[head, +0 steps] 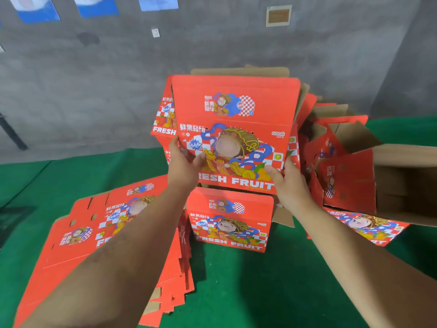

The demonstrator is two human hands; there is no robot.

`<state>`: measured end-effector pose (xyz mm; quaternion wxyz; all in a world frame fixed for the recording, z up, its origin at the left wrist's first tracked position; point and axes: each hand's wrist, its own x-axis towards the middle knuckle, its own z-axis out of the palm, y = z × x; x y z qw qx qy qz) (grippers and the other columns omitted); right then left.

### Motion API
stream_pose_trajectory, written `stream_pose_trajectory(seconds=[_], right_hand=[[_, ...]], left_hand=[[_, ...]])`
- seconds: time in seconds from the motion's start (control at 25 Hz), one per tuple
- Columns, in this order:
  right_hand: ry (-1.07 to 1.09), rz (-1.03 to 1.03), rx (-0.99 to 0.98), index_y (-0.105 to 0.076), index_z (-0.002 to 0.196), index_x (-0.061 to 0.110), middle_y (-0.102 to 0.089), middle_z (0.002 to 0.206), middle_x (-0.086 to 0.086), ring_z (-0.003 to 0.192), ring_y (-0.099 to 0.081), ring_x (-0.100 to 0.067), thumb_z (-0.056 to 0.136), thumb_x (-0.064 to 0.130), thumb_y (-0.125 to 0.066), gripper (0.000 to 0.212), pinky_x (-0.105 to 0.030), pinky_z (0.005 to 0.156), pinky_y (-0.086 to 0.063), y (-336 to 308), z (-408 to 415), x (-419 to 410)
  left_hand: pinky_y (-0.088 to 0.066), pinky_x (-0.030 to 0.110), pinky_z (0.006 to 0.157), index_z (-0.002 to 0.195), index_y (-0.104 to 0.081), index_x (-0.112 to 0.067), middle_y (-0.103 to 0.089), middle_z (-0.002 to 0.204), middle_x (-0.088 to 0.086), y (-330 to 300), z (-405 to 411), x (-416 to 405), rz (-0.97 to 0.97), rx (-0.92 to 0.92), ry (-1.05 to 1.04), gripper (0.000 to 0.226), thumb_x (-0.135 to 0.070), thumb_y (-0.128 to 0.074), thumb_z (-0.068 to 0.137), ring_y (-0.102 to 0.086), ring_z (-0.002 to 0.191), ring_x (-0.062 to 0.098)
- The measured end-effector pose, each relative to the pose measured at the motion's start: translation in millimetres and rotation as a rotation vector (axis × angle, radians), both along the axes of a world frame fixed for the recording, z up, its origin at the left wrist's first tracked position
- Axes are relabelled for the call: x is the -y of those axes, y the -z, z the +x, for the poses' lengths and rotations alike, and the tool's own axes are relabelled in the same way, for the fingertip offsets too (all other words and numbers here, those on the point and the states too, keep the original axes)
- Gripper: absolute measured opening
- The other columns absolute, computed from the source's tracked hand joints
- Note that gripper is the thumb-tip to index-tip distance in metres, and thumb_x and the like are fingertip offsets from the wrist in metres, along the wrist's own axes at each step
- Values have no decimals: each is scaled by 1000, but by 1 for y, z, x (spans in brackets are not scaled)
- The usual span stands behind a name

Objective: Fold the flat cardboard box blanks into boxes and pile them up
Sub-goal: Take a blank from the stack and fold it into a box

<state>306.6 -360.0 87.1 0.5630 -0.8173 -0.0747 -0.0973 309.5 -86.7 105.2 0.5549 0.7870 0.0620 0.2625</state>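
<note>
Left hand and right hand gripped a folded red box, held above another box, flat blanks beside on green mat

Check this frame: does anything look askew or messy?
Yes. The folded boxes on the right lie tumbled at odd angles with flaps open, not piled. The flat blanks at left are fanned unevenly. The held box looks intact.

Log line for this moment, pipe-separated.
step: stacking | left hand: grips folded box | right hand: grips same box | below: folded box on green mat | flat blanks: left
</note>
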Motion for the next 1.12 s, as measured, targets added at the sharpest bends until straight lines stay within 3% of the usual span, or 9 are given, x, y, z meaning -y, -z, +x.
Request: stream_pose_trajectory(seconds=[0.08, 0.2, 0.36, 0.52, 0.64, 0.76, 0.92, 1.04, 1.12], right_hand=[[15, 14, 4, -52, 140, 33, -71, 122, 14, 107, -71, -9, 103, 39, -61, 39, -41, 94, -59, 5, -1, 0], [6, 15, 7, -50, 140, 33, -71, 121, 16, 106, -69, -3, 103, 38, -62, 39, -34, 91, -57, 20, -8, -8], [8, -120, -85, -51, 138, 16, -68, 130, -6, 123, -64, -28, 101, 34, -66, 43, -46, 103, -51, 50, -13, -10], [-17, -133, -90, -52, 133, 18, -69, 125, -5, 114, -67, -25, 100, 36, -66, 40, -46, 99, -54, 62, -25, -9], [-34, -133, -83, -52, 134, 31, -72, 120, 7, 110, -70, -17, 99, 40, -67, 40, -42, 95, -56, 52, -23, -1], [-74, -148, -97, -54, 132, 34, -72, 121, 14, 112, -69, -12, 96, 41, -70, 40, -42, 97, -56, 41, -21, 8], [-123, -131, -156, -60, 127, 33, -74, 120, 11, 109, -71, -12, 99, 38, -67, 30, -44, 97, -57, 40, -29, 6], [-37, -62, -153, -66, 122, 22, -74, 119, -1, 102, -72, -16, 106, 28, -57, 19, -47, 94, -59, 43, -31, 4], [-46, -6, -188, -63, 116, 26, -72, 122, 1, 97, -70, 0, 104, 24, -61, 12, -31, 91, -59, 47, -34, 1]], left_hand=[[-51, 9, 70, 156, -22, -18, -70, 91, -21, 5, 4, -4, -22, -11, 7, 78, -13, -72, 96, -68, 80, -9], [-55, 38, 94, 157, -11, -10, -61, 113, -2, 29, -1, -8, -62, -78, 35, 82, -4, -67, 98, -67, 96, 10], [-39, 43, 115, 155, -3, 0, -46, 146, 22, 64, -11, -16, -7, -311, 52, 92, -17, -72, 96, -51, 131, 34], [-36, 50, 118, 156, -10, -13, -50, 147, 12, 83, -27, -17, -64, -451, 77, 87, -48, -64, 97, -49, 137, 31], [-45, 47, 106, 127, -31, -30, -64, 120, -3, 82, -36, -22, -33, -383, -12, 67, -71, -63, 85, -60, 118, 26], [-47, 42, 90, 108, -37, -28, -65, 103, -11, 78, -46, -34, 64, -311, -100, 75, -91, -56, 71, -62, 102, 19], [-47, 52, 109, 134, -29, -22, -62, 129, 1, 88, -64, -24, -113, -353, 27, 67, -55, -69, 92, -62, 118, 19], [-35, 51, 120, 160, 15, -17, -45, 157, 8, 97, -75, -12, 80, -580, 130, 121, -41, -79, 88, -44, 142, 27], [-34, 48, 121, 161, 21, -16, -43, 159, 10, 98, -74, -14, 184, -641, 100, 124, -44, -77, 90, -41, 147, 32]])
